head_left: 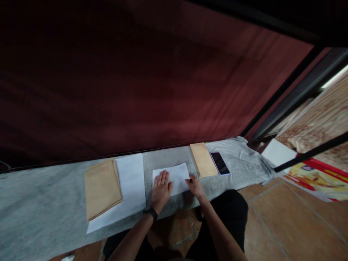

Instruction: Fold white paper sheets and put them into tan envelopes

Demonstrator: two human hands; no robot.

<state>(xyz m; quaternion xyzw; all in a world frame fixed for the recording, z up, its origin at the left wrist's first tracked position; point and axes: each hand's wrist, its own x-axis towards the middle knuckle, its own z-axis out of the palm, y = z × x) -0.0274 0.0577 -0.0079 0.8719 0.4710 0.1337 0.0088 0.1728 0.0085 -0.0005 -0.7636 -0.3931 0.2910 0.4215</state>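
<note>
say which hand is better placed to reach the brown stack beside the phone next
Right, most likely: the right hand is at the right edge of the white paper, nearer the brown stack beside the phone. The left hand lies flat on the white paper, farther away.

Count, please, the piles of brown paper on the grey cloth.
2: the wider pile lies partly over white paper, at left; the narrower pile lies beside the phone. Sheets inside them may be hidden.

phone (220, 163) on grey cloth (46, 203), dark red panel (152, 98), colourful package (320, 178), brown floor tiles (296, 221)
</note>
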